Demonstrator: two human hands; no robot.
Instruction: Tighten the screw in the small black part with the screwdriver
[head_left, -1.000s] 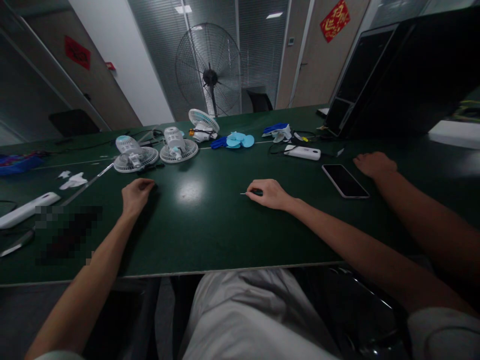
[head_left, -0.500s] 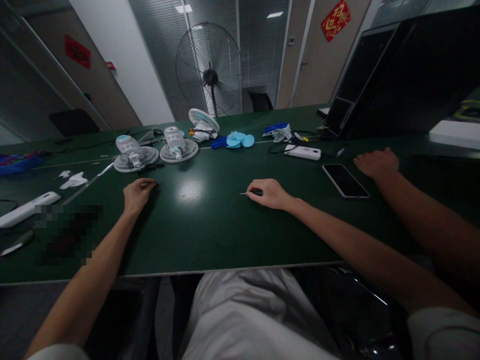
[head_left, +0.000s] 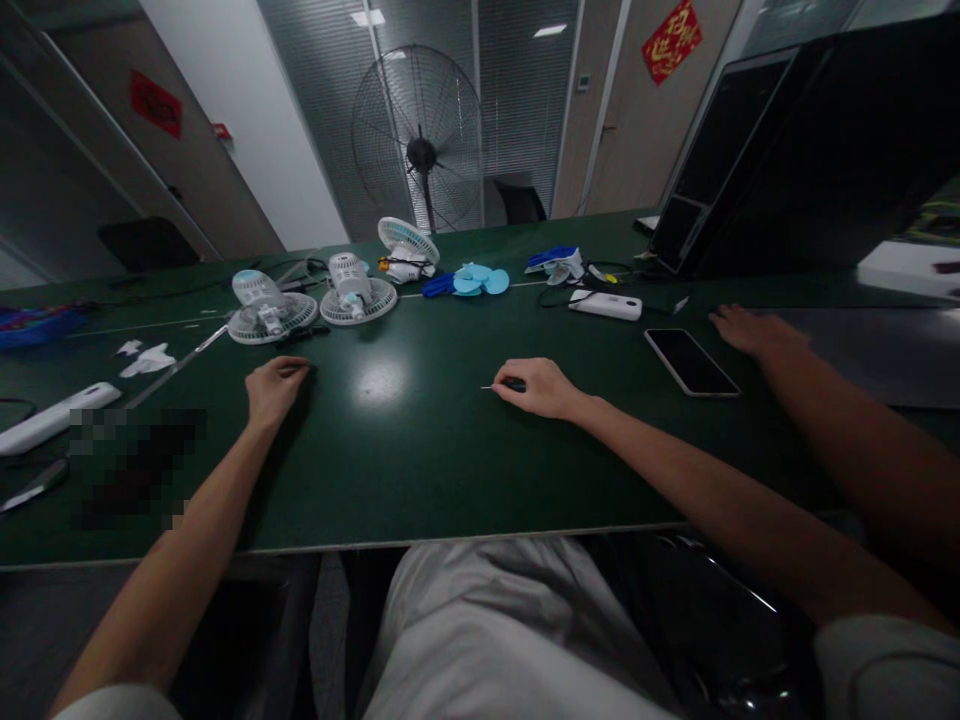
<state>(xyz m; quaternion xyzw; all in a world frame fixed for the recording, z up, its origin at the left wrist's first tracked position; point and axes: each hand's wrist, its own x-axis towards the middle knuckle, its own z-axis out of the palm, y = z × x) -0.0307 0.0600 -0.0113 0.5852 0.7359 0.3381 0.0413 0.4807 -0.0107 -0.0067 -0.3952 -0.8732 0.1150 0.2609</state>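
The person's right hand point(head_left: 536, 388) rests over the middle of the desk point(head_left: 420, 470), thumb and forefinger pinched on a thin pale rod point(head_left: 486, 387) whose tip pokes out toward the left. The left hand point(head_left: 274, 390) lies well apart from it, nearer the desk's left end, fingers drawn narrowly together; whether anything is between them I cannot tell.

Just beyond the left hand, toward the far edge, two white fan heads point(head_left: 346, 280) lie grille down, with a tilted white fan point(head_left: 409, 258) behind them. To their right, light-blue fan blades point(head_left: 480, 280) lie beside a dark-blue item point(head_left: 439, 286). Further right are a blue-and-white glove point(head_left: 562, 263) and a white bar-shaped device point(head_left: 606, 304); any marking on it is too small to read.

A phone point(head_left: 691, 362), screen dark and showing no text, lies right of the right hand. Just past it a co-worker's hand point(head_left: 757, 330) rests on the desk.

Near the left end are white scraps point(head_left: 152, 361) and a long white device point(head_left: 60, 418).

Past the far edge stands a large fan point(head_left: 421, 153). On the doors hang a red sign point(head_left: 673, 42) with gold Chinese characters and another red sign point(head_left: 156, 103), its dark character unreadable.
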